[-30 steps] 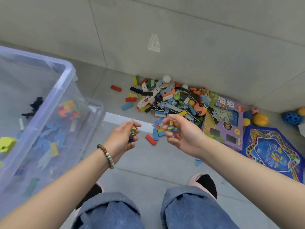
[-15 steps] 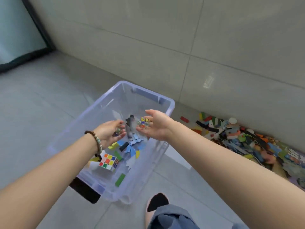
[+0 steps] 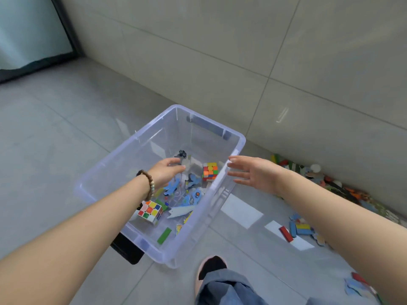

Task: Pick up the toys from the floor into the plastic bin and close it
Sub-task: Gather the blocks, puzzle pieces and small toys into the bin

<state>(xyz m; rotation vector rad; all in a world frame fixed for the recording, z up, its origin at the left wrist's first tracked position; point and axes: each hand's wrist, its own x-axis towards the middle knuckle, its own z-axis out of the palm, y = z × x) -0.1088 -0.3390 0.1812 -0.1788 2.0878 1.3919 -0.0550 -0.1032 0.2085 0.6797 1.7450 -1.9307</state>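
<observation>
Both hands slack at the open bin, with toys partly inside it and partly on the floor.

The floor (image 3: 66,133) runs as bare tile from the bin's left side to a dark door frame, and the wall (image 3: 220,62) stands just behind. The clear bin (image 3: 240,137) sits lidless (its far corner is near the wall) and holds two colour cubes (image 3: 210,171), blue puzzle pieces (image 3: 191,194), a green block (image 3: 164,235) and a small dark figure (image 3: 181,154). More toys (image 3: 330,183) lie piled along the wall to the right, and loose blocks (image 3: 295,230) lie nearer, well apart from the bin. The left hand (image 3: 167,172) hovers inside the rim, fingers relaxed and gripping nothing. The right hand (image 3: 253,175) is just outside the right rim with fingers straight, spread and empty. A shoe (image 3: 211,267) stands beside the near corner.
</observation>
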